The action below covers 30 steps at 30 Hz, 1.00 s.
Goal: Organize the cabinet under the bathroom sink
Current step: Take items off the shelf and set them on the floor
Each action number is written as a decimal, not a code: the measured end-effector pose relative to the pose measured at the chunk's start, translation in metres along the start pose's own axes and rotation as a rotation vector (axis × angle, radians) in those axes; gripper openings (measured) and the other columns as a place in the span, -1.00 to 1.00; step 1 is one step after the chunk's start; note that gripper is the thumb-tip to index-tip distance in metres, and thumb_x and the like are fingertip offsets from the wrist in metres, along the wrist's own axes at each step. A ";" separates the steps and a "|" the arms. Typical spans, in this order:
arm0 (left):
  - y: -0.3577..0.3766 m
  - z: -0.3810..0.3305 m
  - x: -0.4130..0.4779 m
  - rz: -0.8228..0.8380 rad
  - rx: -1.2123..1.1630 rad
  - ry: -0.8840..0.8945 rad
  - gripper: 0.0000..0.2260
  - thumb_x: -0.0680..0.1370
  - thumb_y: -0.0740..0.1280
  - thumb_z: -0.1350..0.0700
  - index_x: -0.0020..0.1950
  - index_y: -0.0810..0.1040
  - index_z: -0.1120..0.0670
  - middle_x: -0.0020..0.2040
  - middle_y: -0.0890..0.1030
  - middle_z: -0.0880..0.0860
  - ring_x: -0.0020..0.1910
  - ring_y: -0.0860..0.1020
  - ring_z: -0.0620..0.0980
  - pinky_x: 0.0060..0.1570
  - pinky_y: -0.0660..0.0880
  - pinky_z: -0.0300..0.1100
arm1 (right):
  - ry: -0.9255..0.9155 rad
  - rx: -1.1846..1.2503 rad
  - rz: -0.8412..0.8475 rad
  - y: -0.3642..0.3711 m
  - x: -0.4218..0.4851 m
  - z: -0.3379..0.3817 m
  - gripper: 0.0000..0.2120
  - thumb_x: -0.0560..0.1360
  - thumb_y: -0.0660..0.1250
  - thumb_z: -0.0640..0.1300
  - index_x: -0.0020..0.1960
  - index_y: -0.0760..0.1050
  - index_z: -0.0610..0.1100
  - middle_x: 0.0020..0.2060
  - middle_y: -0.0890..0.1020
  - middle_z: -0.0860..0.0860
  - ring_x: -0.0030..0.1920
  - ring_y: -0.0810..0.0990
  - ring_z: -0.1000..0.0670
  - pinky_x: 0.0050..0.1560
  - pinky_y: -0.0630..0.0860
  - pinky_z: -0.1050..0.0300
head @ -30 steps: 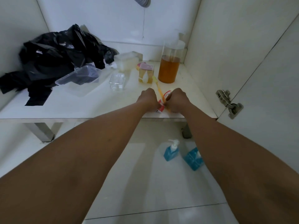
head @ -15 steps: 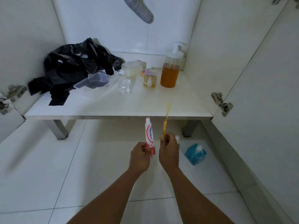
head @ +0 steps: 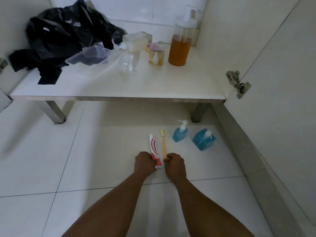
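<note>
Lower centre, the left hand [head: 145,162] grips the toothpaste [head: 154,147], the right hand [head: 175,165] pinches the toothbrush [head: 163,144], both down at the floor [head: 85,151]; bristles may pick up dirt; a rightward sweep could topple the soap bottle [head: 180,132].

White tiled floor [head: 51,159] (dark grout lines); metal hinge [head: 238,83] at right.

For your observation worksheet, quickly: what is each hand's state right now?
Left hand: closed around the lower end of the toothpaste tube.
Right hand: pinching the handle end of the yellow toothbrush.
</note>
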<state>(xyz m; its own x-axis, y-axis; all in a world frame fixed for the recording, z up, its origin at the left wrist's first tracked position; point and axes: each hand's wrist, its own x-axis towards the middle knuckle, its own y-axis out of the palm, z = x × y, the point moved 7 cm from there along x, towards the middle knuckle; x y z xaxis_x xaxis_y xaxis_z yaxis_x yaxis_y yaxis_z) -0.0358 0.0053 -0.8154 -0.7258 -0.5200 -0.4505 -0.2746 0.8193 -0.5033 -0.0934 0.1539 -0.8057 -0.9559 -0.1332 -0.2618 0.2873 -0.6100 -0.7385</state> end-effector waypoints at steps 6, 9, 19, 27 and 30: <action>-0.006 0.000 -0.001 -0.057 0.192 0.033 -0.61 0.48 0.51 0.00 0.26 0.55 0.04 0.15 0.67 0.07 0.10 0.64 0.05 0.06 0.55 -0.10 | 0.012 -0.002 -0.115 -0.005 0.003 -0.006 -0.74 0.58 0.30 -0.07 0.22 0.57 -0.14 0.11 0.63 -0.08 0.12 0.61 -0.08 0.16 0.52 0.05; -0.018 -0.009 -0.003 -0.090 0.190 0.053 -0.62 0.50 0.47 -0.05 0.27 0.54 0.01 0.11 0.67 0.04 0.09 0.63 0.05 0.03 0.50 -0.12 | -0.082 0.031 -0.211 -0.021 0.005 0.015 -0.80 0.59 0.28 -0.10 0.15 0.58 -0.13 0.03 0.65 -0.07 0.05 0.62 -0.07 0.07 0.54 0.07; -0.177 -0.200 -0.003 -0.524 0.080 0.650 -0.85 0.57 0.36 -0.08 -0.03 0.59 -0.01 -0.32 0.55 -0.13 -0.23 0.56 -0.05 -0.15 0.47 -0.15 | -0.666 0.319 -0.384 -0.131 0.054 0.234 -0.88 0.56 0.32 -0.11 0.02 0.60 -0.10 -0.24 0.63 0.06 -0.24 0.59 0.10 -0.15 0.55 0.17; -0.282 -0.264 0.073 -0.486 0.461 0.539 -0.69 0.60 0.31 -0.11 0.26 0.53 0.02 0.20 0.63 0.04 0.33 0.46 0.07 0.21 0.40 -0.04 | -0.508 0.060 0.003 -0.104 0.122 0.334 -0.65 0.55 0.36 -0.08 0.32 0.46 -0.09 0.22 0.57 -0.07 0.16 0.56 -0.03 0.24 0.49 0.09; -0.274 -0.241 0.100 -0.433 0.383 0.510 -0.63 0.58 0.35 -0.10 0.33 0.47 0.02 0.23 0.61 0.07 0.26 0.53 0.09 0.17 0.46 -0.04 | -0.448 0.078 -0.029 -0.078 0.134 0.330 -0.55 0.56 0.34 -0.12 0.42 0.33 -0.06 0.35 0.44 -0.10 0.28 0.51 -0.09 0.22 0.44 0.09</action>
<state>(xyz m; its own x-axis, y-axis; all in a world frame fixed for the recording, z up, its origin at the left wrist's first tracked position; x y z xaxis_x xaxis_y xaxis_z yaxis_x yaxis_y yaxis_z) -0.1850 -0.2129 -0.5445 -0.8300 -0.5230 0.1936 -0.4300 0.3790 -0.8194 -0.2643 -0.0745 -0.5784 -0.9007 -0.4295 0.0662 0.2705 -0.6734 -0.6880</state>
